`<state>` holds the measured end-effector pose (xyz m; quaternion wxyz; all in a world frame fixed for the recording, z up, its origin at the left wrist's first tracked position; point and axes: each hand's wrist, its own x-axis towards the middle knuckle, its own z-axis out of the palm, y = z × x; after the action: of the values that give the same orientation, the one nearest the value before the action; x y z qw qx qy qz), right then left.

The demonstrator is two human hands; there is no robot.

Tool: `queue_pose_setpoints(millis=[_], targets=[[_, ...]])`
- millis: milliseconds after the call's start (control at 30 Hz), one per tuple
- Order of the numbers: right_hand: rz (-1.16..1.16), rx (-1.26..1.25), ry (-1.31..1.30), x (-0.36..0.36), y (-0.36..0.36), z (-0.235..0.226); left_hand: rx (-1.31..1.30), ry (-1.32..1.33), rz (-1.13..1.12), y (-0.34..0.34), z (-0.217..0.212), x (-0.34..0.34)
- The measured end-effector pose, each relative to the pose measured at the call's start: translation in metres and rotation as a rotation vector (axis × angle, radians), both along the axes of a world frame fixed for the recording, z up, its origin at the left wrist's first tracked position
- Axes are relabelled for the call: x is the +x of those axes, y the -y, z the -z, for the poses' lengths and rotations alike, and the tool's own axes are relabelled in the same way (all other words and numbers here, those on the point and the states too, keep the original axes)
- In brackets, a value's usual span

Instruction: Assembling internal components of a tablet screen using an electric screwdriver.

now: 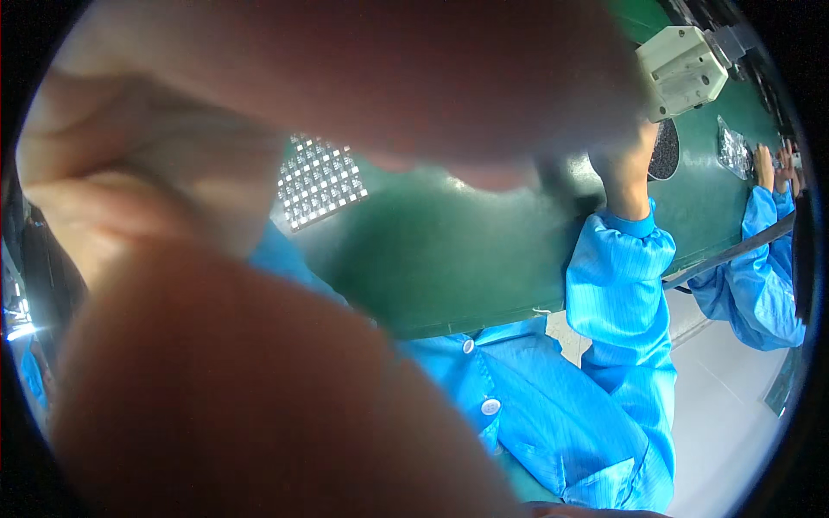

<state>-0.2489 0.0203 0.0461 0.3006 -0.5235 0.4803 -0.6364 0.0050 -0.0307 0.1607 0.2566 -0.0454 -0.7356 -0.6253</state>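
Note:
Very close and blurred, my left hand [164,198] covers much of the view on the left, top and bottom. Its fingers and thumb stretch apart, with a gap between them through which the table shows; nothing is seen held in it. My right hand [630,177], in a blue sleeve, rests over the far right part of the table. A blurred finger hides its fingertips, so what it may hold is not visible. Beside it stands a round container [665,151] of small black pieces. A panel with rows of small pale squares [319,181] lies on the table, partly hidden.
The green tabletop [449,259] has its edge close to my body. A beige boxy device [684,73] stands beyond my right hand. Farther right are a clear plastic bag [734,148] and another person's hands [777,168] in blue sleeves. A dark bar [734,250] crosses there.

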Motion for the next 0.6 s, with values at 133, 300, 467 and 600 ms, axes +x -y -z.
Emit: queue_pose_setpoints(millis=[133,300,467,600], targets=[[-0.038,0.032,0.011,0.004,0.003,0.005,-0.1,-0.031,-0.143,0.001,-0.002,0.008],[-0.034,0.063,0.069,0.0,0.005,0.003,-0.246,-0.091,-0.342,0.004,-0.001,0.008],[-0.034,0.078,0.071,0.001,0.0,-0.004,-0.315,-0.094,-0.515,-0.004,-0.004,0.017],[-0.038,0.053,0.061,0.0,0.003,-0.003,-0.337,-0.054,-0.497,0.005,-0.006,0.027]])
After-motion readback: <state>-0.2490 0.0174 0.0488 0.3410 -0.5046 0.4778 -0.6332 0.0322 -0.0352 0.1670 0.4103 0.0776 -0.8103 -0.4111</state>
